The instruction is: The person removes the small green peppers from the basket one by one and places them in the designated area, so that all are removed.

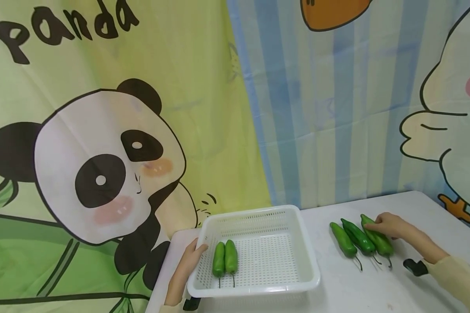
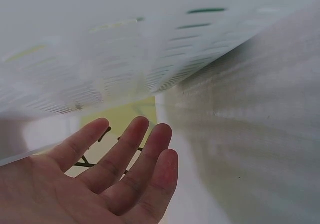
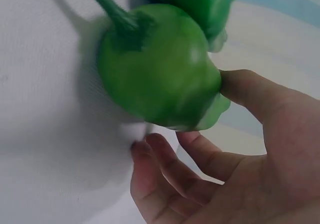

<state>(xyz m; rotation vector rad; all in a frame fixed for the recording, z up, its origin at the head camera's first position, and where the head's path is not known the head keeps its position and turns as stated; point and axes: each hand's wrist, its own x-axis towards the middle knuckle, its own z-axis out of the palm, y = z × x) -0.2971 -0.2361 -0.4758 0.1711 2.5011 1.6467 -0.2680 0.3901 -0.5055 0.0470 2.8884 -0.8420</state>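
My left hand holds the left rim of a white plastic basket, thumb over the edge. In the left wrist view its fingers stretch loosely outside the slotted basket wall. Two green peppers lie side by side in the basket's left part, stems toward me. On the right, my right hand grips the rightmost of three green peppers, near its far end. The right wrist view shows the thumb against one side of this pepper and fingertips at its other side.
The other two loose green peppers lie just left of the gripped one on the white table. A printed curtain with a panda hangs behind the table. Dark wrist straps sit at both sleeves.
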